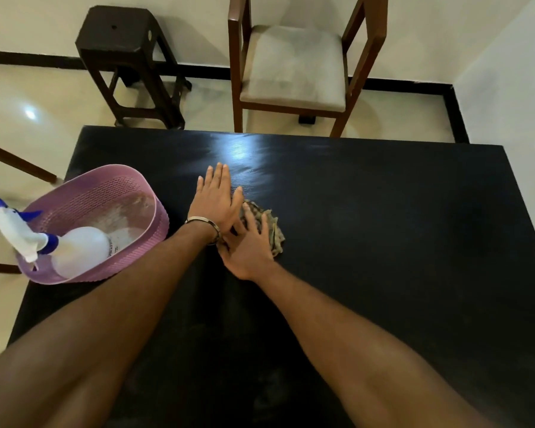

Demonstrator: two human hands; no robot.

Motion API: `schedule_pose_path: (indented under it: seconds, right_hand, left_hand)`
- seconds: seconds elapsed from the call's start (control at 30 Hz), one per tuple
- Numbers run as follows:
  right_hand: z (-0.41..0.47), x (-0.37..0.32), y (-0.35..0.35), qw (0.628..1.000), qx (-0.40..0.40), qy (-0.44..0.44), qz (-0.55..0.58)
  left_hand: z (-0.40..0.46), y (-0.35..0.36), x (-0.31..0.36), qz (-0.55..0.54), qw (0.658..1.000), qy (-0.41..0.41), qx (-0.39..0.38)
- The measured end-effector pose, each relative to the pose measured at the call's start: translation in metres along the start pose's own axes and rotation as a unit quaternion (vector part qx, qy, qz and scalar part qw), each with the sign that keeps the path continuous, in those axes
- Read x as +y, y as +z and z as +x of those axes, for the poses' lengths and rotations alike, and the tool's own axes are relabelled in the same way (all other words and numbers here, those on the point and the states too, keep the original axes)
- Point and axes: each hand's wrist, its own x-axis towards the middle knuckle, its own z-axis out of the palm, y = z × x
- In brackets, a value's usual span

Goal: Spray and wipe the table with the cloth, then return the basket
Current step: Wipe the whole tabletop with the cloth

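The wiping looks to be the step in hand. The right hand (247, 248) lies spread and flat on top of a bunched cloth (272, 230), pressing it to the dark worktop (383, 227) near its middle, not closed around it. The left hand (217, 202) is open too, fingers straight and together, palm down on the bare surface just beside the cloth and partly over the right hand's fingers; it holds nothing (there is a bracelet (203, 222) at that wrist).

My guess is the next move calls for sliding the cloth outward under steady pressure, since most of the worktop to the right and near edge looks unreached, though I cannot tell wet from dry in this light.

At the left edge sits a pink basket (155, 211), touching the left forearm. In it a spray bottle (78, 248) lies on its side, the blue-and-white nozzle poking out over the rim. Nothing else shows inside. A chair (294, 66) and stool (121, 32) stand beyond the far edge.
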Motion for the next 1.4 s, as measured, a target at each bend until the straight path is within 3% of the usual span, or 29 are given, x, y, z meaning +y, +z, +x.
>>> schedule_pose_path:
  seconds: [0.07,0.13,0.27,0.47,0.63,0.8,1.13,1.3,1.4]
  right_hand:
    - [-0.006,0.008,-0.001,0.999,0.003,-0.033,-0.006]
    - [-0.014,0.038,-0.002,1.000,0.022,-0.014,-0.005]
    - [-0.043,0.139,-0.017,0.987,0.056,0.149,0.018]
    - [-0.117,0.275,-0.034,0.897,0.062,0.425,0.100]
    - [-0.108,0.278,-0.043,0.845,0.038,0.514,0.142]
    - [-0.038,0.261,-0.069,0.870,0.035,0.469,0.147]
    - [0.084,0.160,-0.077,0.981,0.032,0.185,0.054]
    - [0.085,0.137,-0.071,0.997,0.016,0.079,0.013]
    - [0.069,0.157,-0.072,0.993,0.028,0.110,0.031]
  left_hand:
    - [-0.002,0.000,0.005,0.002,1.000,0.005,0.000]
    - [-0.005,0.002,0.009,0.003,1.000,0.013,0.002]
    - [-0.010,0.009,0.022,0.008,0.999,0.031,0.001]
    - [-0.012,0.014,0.036,0.008,0.999,0.042,-0.001]
    - [-0.019,0.016,0.033,0.007,0.999,0.041,-0.001]
    - [-0.016,0.020,0.026,0.022,0.999,0.036,0.017]
    - [0.010,0.022,0.021,0.015,0.999,0.024,0.026]
    - [0.020,0.017,0.019,0.017,0.999,0.019,0.023]
    - [0.020,0.018,0.018,0.011,0.999,0.022,0.025]
